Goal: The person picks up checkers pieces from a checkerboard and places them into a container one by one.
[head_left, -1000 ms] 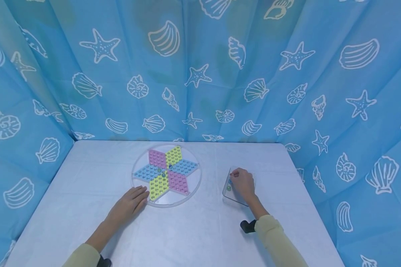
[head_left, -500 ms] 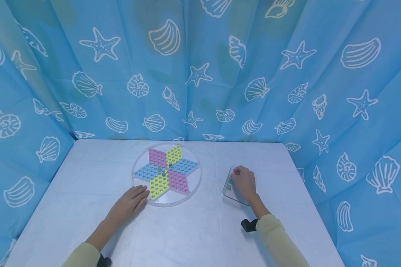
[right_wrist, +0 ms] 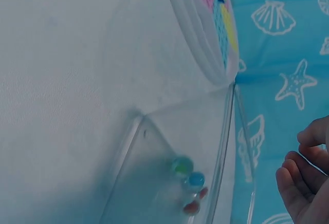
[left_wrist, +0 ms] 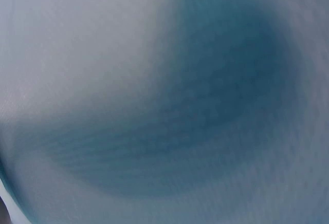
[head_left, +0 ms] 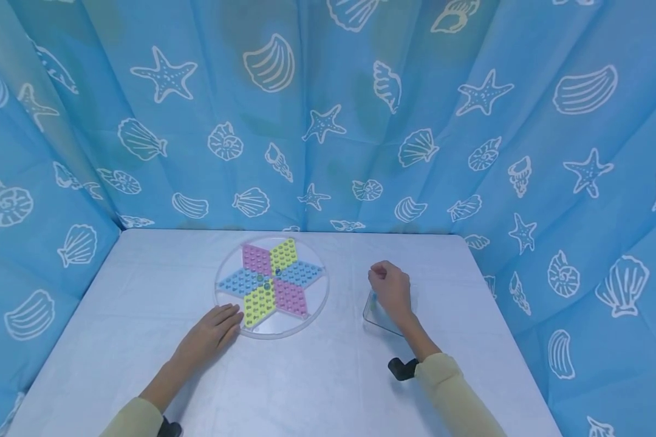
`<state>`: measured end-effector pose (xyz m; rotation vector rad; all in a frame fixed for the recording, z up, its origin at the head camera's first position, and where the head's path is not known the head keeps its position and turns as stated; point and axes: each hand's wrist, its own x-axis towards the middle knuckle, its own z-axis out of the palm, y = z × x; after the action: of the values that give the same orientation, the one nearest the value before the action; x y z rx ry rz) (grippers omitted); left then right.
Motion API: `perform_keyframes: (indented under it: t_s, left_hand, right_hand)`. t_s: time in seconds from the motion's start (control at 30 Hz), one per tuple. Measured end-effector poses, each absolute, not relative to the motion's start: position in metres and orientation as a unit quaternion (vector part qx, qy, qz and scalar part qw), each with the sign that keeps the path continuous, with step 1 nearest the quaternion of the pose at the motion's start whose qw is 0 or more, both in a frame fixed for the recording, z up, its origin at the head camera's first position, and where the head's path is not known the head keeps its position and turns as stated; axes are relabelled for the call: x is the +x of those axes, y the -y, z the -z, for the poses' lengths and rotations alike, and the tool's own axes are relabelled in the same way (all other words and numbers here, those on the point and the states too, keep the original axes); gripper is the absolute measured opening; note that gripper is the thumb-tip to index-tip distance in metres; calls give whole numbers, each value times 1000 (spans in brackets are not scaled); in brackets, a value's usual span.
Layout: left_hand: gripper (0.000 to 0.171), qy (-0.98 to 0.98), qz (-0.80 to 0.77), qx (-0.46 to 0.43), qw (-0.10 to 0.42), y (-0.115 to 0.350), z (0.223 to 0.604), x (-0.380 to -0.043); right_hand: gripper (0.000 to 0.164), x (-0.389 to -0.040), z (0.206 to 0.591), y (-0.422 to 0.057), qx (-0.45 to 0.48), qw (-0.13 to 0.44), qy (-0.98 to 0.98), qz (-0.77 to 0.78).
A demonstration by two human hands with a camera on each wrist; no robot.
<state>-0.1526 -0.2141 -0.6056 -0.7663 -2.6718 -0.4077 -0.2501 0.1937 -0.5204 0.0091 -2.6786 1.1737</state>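
My left hand (head_left: 214,332) rests on the table with its fingertips at the rim of a round, clear Chinese checkers board (head_left: 311,321). The board bears a pink, yellow and blue star, with a few marbles near its middle. My right hand (head_left: 390,290) is raised over the far part of a clear plastic box (head_left: 381,328), thumb and fingers bent toward each other. Whether a marble is between its fingertips is hidden. In the right wrist view, a green marble (right_wrist: 181,166), a blue marble (right_wrist: 196,179) and a reddish marble (right_wrist: 192,207) lie in the box.
A white-covered table (head_left: 306,388) carries the board at left and the box at right. Blue curtains (head_left: 328,164) with shell prints surround its back and sides. The left wrist view shows only blurred cloth and shadow.
My right hand has risen from inside the box and shifted slightly toward the far left, with its fingertips now above the box's far edge. My left hand has stayed at the board.
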Motion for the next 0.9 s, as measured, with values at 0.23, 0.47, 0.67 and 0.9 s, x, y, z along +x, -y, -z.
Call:
perform_keyframes:
  t_s: [0.23, 0.47, 0.67, 0.9]
  left_hand:
    - [39, 935, 142, -273, 176, 214, 606, -152]
    - [39, 938, 141, -268, 169, 214, 606, -152]
    - [39, 943, 144, -256, 155, 214, 606, -152]
    - [40, 947, 143, -248, 146, 215, 607, -151]
  right_hand:
    - [12, -246, 509, -163, 11, 95, 907, -411]
    - [13, -246, 507, -136, 22, 76, 898, -433]
    - [15, -249, 510, -119, 44, 69, 887, -454]
    - [19, -253, 514, -104, 55, 37, 877, -476]
